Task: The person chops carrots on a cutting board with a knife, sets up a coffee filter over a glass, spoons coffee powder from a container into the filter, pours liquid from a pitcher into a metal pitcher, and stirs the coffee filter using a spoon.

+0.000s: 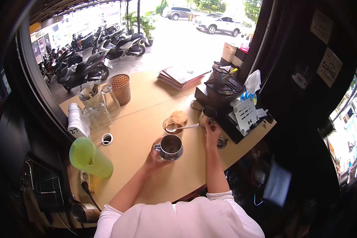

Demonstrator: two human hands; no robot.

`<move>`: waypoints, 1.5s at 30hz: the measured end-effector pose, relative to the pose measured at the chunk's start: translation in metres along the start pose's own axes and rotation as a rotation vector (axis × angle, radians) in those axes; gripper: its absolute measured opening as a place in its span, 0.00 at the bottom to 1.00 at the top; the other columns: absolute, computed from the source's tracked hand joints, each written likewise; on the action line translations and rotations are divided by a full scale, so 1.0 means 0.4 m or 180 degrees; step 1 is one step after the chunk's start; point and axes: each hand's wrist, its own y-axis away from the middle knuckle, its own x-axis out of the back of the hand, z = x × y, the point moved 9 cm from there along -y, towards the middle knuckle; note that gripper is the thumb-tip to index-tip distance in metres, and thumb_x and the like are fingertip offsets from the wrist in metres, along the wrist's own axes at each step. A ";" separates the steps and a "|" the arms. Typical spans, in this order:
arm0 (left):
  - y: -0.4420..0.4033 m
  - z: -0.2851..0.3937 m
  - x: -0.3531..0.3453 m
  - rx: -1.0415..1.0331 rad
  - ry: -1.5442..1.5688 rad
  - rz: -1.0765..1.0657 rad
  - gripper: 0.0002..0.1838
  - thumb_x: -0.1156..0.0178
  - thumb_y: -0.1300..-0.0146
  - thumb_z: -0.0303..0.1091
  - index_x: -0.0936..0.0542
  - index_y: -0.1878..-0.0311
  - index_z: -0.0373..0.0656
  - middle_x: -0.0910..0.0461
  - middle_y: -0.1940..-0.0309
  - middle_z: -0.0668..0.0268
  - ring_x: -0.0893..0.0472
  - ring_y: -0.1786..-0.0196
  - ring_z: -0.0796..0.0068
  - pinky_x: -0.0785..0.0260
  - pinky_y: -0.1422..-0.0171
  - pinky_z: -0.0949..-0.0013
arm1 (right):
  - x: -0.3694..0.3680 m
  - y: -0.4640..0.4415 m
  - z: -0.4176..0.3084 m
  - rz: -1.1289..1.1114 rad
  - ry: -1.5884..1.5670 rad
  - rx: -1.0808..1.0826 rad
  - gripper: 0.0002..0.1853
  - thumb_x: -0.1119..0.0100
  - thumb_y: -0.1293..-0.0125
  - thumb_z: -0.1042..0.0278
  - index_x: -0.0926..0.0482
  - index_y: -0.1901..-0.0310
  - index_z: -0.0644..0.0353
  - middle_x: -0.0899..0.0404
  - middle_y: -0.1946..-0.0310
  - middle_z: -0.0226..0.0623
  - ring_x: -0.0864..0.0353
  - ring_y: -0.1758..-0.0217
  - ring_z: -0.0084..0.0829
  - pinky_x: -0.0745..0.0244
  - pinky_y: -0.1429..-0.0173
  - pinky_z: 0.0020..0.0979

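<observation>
My left hand (151, 159) is closed on the handle side of a glass mug (159, 147). A metal coffee drip filter (178, 152) sits on the mug, with dark coffee grounds inside. My right hand (212, 133) is wrapped around a dark, open-topped metal cup or pitcher (205, 116) beside the black box; its contents are hidden. Just beyond the filter stands a glass jar (167, 122) of brown powder, with a metal spoon (186, 127) lying across its top. A round wooden lid (181, 116) rests behind the jar. Near my right wrist lies a round metal piece (222, 141).
At left stand a green pitcher (92, 160), a small white cup (106, 139), upturned glasses (101, 113) and a woven basket (120, 89). Stacked booklets (180, 77) lie at the back. A black box (222, 115) with a white sign (246, 116) fills the right.
</observation>
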 end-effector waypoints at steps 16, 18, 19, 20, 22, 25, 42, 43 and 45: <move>-0.001 0.075 -0.026 -0.0771 -0.0992 -0.0113 0.53 0.25 0.53 0.23 0.50 0.28 0.40 0.33 0.38 0.61 0.29 0.36 0.69 0.35 0.31 0.62 | 0.164 0.285 -0.104 -0.0716 0.0337 0.0107 0.15 0.29 0.44 0.73 0.30 0.77 0.57 0.41 0.82 0.14 0.46 0.79 0.10 0.51 0.76 0.20; 0.003 0.068 -0.020 -0.0813 -0.0980 -0.0129 0.56 0.24 0.55 0.24 0.53 0.28 0.41 0.34 0.37 0.59 0.30 0.35 0.67 0.36 0.31 0.61 | 0.161 0.331 -0.130 -0.0800 0.0381 0.0189 0.17 0.30 0.44 0.75 0.32 0.78 0.57 0.42 0.82 0.13 0.46 0.77 0.10 0.50 0.74 0.19; 0.006 0.071 -0.021 -0.0753 -0.0916 -0.0136 0.58 0.23 0.55 0.25 0.55 0.27 0.42 0.35 0.36 0.58 0.31 0.34 0.66 0.37 0.30 0.60 | 0.161 0.349 -0.135 -0.0838 0.0514 0.0314 0.19 0.30 0.44 0.75 0.35 0.79 0.57 0.42 0.82 0.14 0.46 0.78 0.10 0.50 0.74 0.19; 0.009 0.076 -0.020 -0.0695 -0.0854 -0.0142 0.60 0.23 0.56 0.27 0.56 0.27 0.43 0.35 0.35 0.57 0.32 0.33 0.65 0.38 0.29 0.59 | 0.160 0.366 -0.138 -0.0875 0.0643 0.0441 0.21 0.29 0.45 0.75 0.37 0.80 0.56 0.42 0.82 0.14 0.46 0.78 0.11 0.50 0.74 0.20; 0.010 0.055 -0.001 -0.0557 -0.0829 -0.0162 0.63 0.21 0.58 0.30 0.59 0.26 0.44 0.38 0.33 0.55 0.35 0.31 0.62 0.41 0.27 0.58 | 0.159 0.395 -0.145 -0.0914 0.0908 0.0806 0.24 0.29 0.45 0.73 0.40 0.82 0.57 0.43 0.85 0.19 0.47 0.80 0.14 0.50 0.77 0.22; 0.024 0.034 0.036 -0.0075 -0.0910 -0.0117 0.67 0.20 0.60 0.36 0.62 0.26 0.45 0.41 0.31 0.51 0.38 0.29 0.59 0.46 0.25 0.56 | 0.156 0.449 -0.169 -0.0937 0.1209 0.1184 0.26 0.28 0.46 0.73 0.42 0.84 0.58 0.44 0.87 0.25 0.47 0.82 0.18 0.48 0.78 0.24; 0.432 0.388 0.186 -0.0065 -0.1628 0.1995 0.09 0.41 0.34 0.33 0.20 0.66 0.36 0.19 0.73 0.66 0.21 0.69 0.77 0.28 0.63 0.74 | -0.169 0.700 -0.262 -0.2020 0.0635 0.1278 0.22 0.30 0.47 0.78 0.39 0.81 0.60 0.40 0.86 0.27 0.43 0.81 0.15 0.43 0.78 0.22; 0.490 0.401 0.211 -0.0362 -0.1301 0.2349 0.10 0.43 0.33 0.33 0.21 0.67 0.37 0.20 0.73 0.67 0.22 0.70 0.79 0.30 0.65 0.75 | -0.200 0.710 -0.263 -0.2120 0.0514 0.1193 0.21 0.30 0.46 0.78 0.38 0.80 0.61 0.40 0.85 0.28 0.41 0.80 0.15 0.41 0.77 0.22; 0.590 0.462 0.264 -0.1250 -0.1139 0.3194 0.12 0.48 0.30 0.35 0.24 0.69 0.39 0.22 0.72 0.69 0.26 0.69 0.82 0.34 0.64 0.77 | -0.256 0.726 -0.256 -0.2252 0.0487 0.1286 0.21 0.30 0.45 0.78 0.38 0.80 0.61 0.39 0.85 0.28 0.41 0.80 0.15 0.41 0.77 0.21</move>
